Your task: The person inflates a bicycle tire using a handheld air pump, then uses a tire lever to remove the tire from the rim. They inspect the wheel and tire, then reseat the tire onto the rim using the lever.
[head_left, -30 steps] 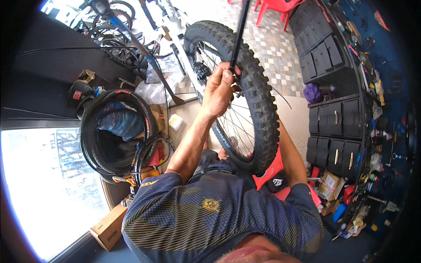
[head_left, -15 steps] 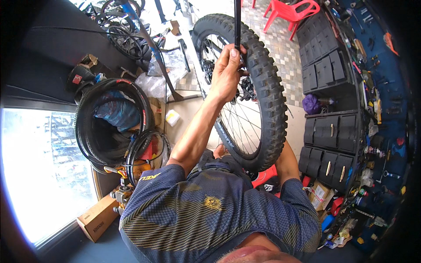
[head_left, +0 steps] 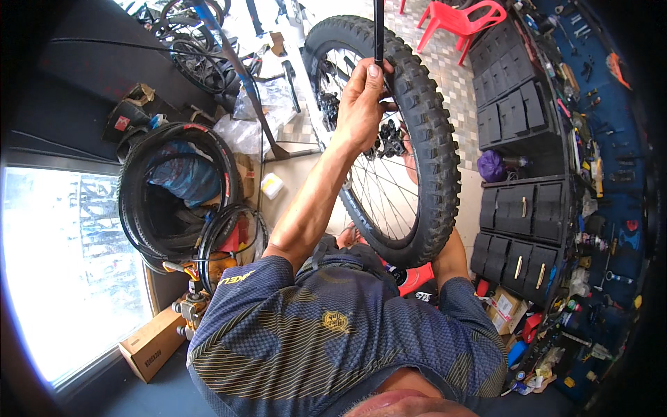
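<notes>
A bicycle wheel with a thick, knobby black tyre (head_left: 434,139) stands upright in front of me. My left hand (head_left: 361,104) is closed around a slim black rod (head_left: 379,31), thumb on top, in front of the upper spokes. What the rod belongs to is out of view. Reaching behind the tyre on the other side is my right arm. Part of my right hand (head_left: 410,158) shows through the spokes, near the black derailleur (head_left: 390,142); its fingers are mostly hidden. A light-coloured frame tube (head_left: 313,104) runs along the wheel's left.
Loose tyres (head_left: 125,187) are stacked at left beside a cardboard box (head_left: 149,347). A blue stand pole (head_left: 233,59) rises behind. On the right are black drawer bins (head_left: 517,208) and a tool wall (head_left: 618,174). A red chair (head_left: 462,21) stands at the far right.
The wheel has shifted slightly to the right and up. My left hand has risen a little with the rod. Part of my right hand now shows through the spokes.
</notes>
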Demonstrator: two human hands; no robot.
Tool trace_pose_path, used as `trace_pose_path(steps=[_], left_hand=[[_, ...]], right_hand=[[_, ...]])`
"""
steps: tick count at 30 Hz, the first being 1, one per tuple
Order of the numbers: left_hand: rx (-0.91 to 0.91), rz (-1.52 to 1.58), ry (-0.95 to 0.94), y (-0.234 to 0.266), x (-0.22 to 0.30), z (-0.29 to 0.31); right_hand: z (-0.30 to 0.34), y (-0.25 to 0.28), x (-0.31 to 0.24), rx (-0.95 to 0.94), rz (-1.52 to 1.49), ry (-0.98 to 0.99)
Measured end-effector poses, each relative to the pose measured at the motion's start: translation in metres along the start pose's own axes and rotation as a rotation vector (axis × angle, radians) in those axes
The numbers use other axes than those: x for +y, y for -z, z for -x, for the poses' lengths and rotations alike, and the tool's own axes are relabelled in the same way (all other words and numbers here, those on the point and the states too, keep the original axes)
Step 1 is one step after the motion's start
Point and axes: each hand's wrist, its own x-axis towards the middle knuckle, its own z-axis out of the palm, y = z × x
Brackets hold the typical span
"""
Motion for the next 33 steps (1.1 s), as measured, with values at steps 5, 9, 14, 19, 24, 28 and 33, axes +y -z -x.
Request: trace_pose_path(steps=[5,9,14,19,24,28,33], left_hand=[[0.013,-0.027,-0.011,0.002,0.001,0.006],[0.004,-0.029,0.000,0.000,-0.002,0.006],[-0.008,-0.020,-0.004,0.000,-0.009,0.006],[-0.027,-0.025,-0.018,0.003,-0.016,0.006],[-0.033,-0.015,-0.032,0.002,-0.022,0.013],[-0.077,-0.018,-0.034,0.009,-0.030,0.023],[-0.119,-0.062,-0.033,0.017,-0.042,0.028]], right_hand=[[-0.016,-0.018,-0.006,-0.045,0.002,0.005],[-0.019,-0.020,-0.011,-0.049,0.010,0.004],[-0.023,-0.022,-0.015,-0.074,0.023,0.001],[-0.024,-0.021,-0.018,-0.080,0.030,-0.007],[-0.024,-0.020,-0.022,-0.088,0.033,0.000],[-0.027,-0.025,-0.021,-0.088,0.025,0.017],[-0.024,-0.026,-0.021,-0.083,0.025,0.023]])
